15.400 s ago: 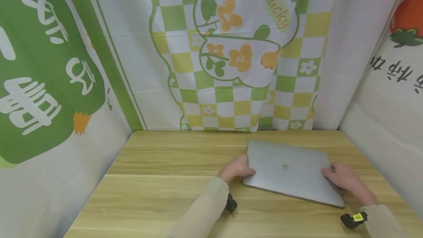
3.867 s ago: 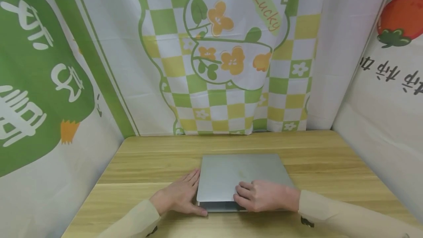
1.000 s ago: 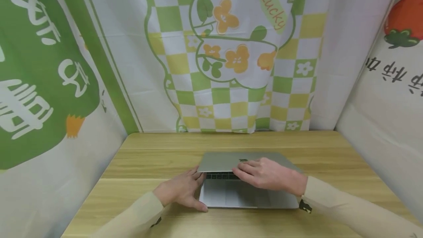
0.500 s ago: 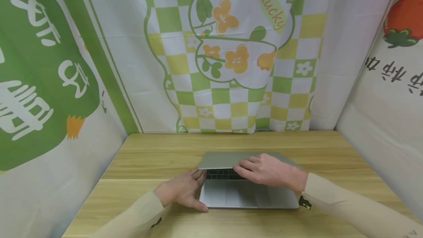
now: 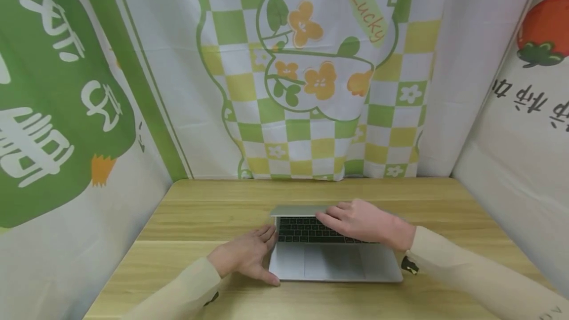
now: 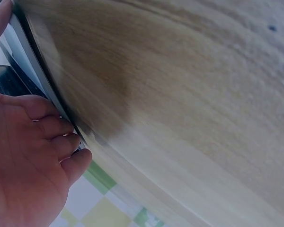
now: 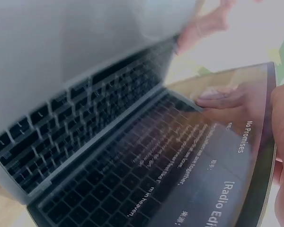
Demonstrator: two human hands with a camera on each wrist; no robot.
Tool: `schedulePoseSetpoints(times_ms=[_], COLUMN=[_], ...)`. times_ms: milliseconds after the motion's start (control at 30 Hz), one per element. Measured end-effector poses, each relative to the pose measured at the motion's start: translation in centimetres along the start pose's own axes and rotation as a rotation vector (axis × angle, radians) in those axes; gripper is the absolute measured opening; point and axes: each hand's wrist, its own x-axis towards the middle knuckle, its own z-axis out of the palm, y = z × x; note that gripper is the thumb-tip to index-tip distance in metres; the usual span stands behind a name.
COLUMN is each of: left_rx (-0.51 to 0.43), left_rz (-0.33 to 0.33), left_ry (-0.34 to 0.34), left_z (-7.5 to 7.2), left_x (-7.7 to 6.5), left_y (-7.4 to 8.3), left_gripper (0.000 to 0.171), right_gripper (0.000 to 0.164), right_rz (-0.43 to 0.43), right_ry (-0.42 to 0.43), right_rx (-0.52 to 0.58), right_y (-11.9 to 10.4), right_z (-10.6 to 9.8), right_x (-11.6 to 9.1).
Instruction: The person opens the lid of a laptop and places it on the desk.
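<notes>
A silver laptop (image 5: 284,263) rests on the wooden table, its lid (image 5: 289,211) raised partway over a black keyboard (image 5: 298,229). My right hand (image 5: 366,223) pinches the lid's front edge, a little right of its middle. In the right wrist view the lit screen (image 7: 213,170) shows white lyrics on a dark ground and mirrors the keys. My left hand (image 5: 246,256) lies against the base's left side, fingers stretched along it and thumb by the front left corner. The left wrist view shows that palm (image 6: 28,156) with the fingers touching the laptop's edge.
The wooden table (image 5: 191,216) reaches back to a green-and-yellow checked curtain (image 5: 306,147). Printed cloth walls stand on the left (image 5: 151,186) and right (image 5: 511,172). A black wrist-camera piece (image 5: 410,265) sits at the right sleeve.
Earlier the laptop was closed at the right, held by both hands; then it stood centred. Over the last second the right hand lifted the lid further back, uncovering more keyboard. The left hand stayed.
</notes>
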Motion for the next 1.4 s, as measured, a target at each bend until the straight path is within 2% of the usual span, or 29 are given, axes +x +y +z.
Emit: schedulePoseSetpoints(times_ms=[133, 233, 333, 533, 667, 800, 967, 1233, 1400], left_rx=[-0.014, -0.022, -0.028, -0.022, -0.033, -0.036, -0.047, -0.058, -0.066], left_rz=[-0.016, -0.022, -0.028, -0.036, -0.035, -0.035, -0.033, -0.043, -0.045], left_ry=[-0.02, -0.034, -0.036, -0.024, -0.023, -0.022, -0.018, -0.025, -0.031], left_z=[0.1, 0.1, 0.2, 0.2, 0.3, 0.4, 0.3, 0.2, 0.2], left_x=[0.1, 0.1, 0.1, 0.1, 0.1, 0.1, 0.1, 0.0, 0.0], left_y=[0.1, 0.1, 0.0, -0.2, -0.2, -0.2, -0.1, 0.0, 0.0], left_gripper=[0.118, 0.119, 0.119, 0.12, 0.12, 0.12, 0.119, 0.118, 0.119], right_gripper=[0.048, 0.046, 0.04, 0.028, 0.019, 0.004, 0.004, 0.005, 0.022], right_rz=[0.051, 0.044, 0.053, 0.121, 0.169, 0.219, 0.251, 0.281, 0.293], right_ry=[0.014, 0.024, 0.041, 0.101, 0.098, 0.056, 0.026, 0.036, 0.002], right_rx=[0.019, 0.046, 0.07, 0.121, 0.153, 0.181, 0.208, 0.225, 0.231], right_y=[1.1, 1.6, 2.1, 3.2, 3.8, 4.4, 5.0, 5.6, 5.9], right_z=[0.2, 0.3, 0.4, 0.7, 1.0, 0.9, 1.0, 0.9, 0.8], right_x=[0.2, 0.3, 0.7, 1.2, 1.3, 1.3, 1.2, 1.0, 1.1])
